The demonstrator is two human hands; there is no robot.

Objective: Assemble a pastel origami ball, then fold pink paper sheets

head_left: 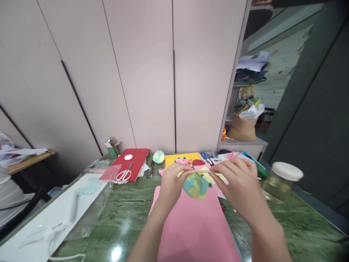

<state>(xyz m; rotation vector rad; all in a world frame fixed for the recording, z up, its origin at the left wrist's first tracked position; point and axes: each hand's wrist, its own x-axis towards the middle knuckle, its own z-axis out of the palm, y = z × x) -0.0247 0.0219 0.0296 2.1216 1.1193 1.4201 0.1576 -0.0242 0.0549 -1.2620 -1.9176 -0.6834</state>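
Note:
Above the pink paper [188, 225], my left hand [173, 182] and my right hand [237, 182] pinch a thin pale stick [201, 171] between them, one at each end. The stick lies level; whether it is wood or rolled paper I cannot tell. Just below it is a folded paper piece [196, 185] in blue-green and yellow, slightly blurred. It appears to hang from the stick or my fingers, but the joint is hidden. Both hands have their fingers closed.
White-handled scissors [124, 175] lie on a red folder [139, 160] at the left. A round blue-and-yellow paper piece [158, 157] stands at the back. To the right is a white-lidded jar [283, 182]. A white power strip [64, 211] with a cord sits at the front left.

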